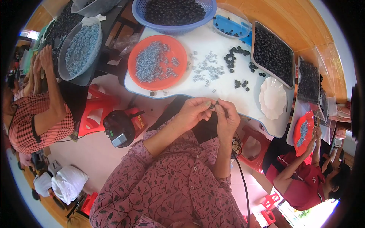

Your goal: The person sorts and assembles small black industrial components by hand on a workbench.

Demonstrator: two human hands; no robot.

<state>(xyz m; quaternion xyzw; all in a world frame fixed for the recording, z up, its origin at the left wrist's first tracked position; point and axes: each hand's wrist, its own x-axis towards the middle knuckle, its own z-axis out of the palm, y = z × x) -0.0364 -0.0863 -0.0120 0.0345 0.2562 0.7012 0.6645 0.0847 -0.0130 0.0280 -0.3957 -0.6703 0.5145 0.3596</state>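
Observation:
Just past the table's near edge, my left hand [194, 113] and my right hand [227, 117] meet, fingers closed in a pinch. Between their fingertips sits a small black round piece [212, 107], partly covered by the fingers; finer detail is too small to tell. On the white table [173, 89] ahead, an orange-red plate [183, 57] holds a heap of small silvery spring-like pieces [152, 60]. More of these silvery pieces lie loose to its right, and several black round pieces [230, 60] are scattered farther right.
A blue-purple basket [175, 28] of black pieces stands at the far side. On the right are a metal tray [292, 78] of black pieces and a white scalloped plate [272, 98]. Other people sit left [42, 114] and right [296, 178]. A black cable [243, 178] hangs beside my right arm.

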